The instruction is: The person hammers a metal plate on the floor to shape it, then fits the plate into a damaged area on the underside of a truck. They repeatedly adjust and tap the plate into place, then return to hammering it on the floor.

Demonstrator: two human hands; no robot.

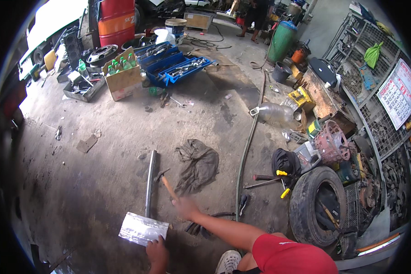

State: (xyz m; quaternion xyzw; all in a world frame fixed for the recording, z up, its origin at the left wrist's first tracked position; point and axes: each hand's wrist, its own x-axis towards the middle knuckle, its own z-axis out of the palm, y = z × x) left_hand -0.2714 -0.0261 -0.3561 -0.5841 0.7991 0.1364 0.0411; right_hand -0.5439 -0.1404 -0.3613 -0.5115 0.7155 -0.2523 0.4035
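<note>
My right hand (pixel 186 208) is closed around the wooden handle of a hammer (pixel 169 187). The hammer's dark head points away from me, just right of a grey metal pipe (pixel 151 178) lying on the floor. Over the near end of that pipe rests a shiny, slightly bent piece of sheet metal (pixel 140 228). My left hand (pixel 156 250) grips its near right edge, with the fingers on top. A crumpled dark cloth (pixel 199 164) lies on the floor to the right of the hammer.
A long hose (pixel 248 150) runs along the floor on my right. Beyond it stand a worn tire (pixel 318 205), yellow-handled tools (pixel 283 182) and a pink basket (pixel 332 142). Farther off are a blue toolbox (pixel 169 66), a carton of green bottles (pixel 123 84) and a person's legs (pixel 255 23).
</note>
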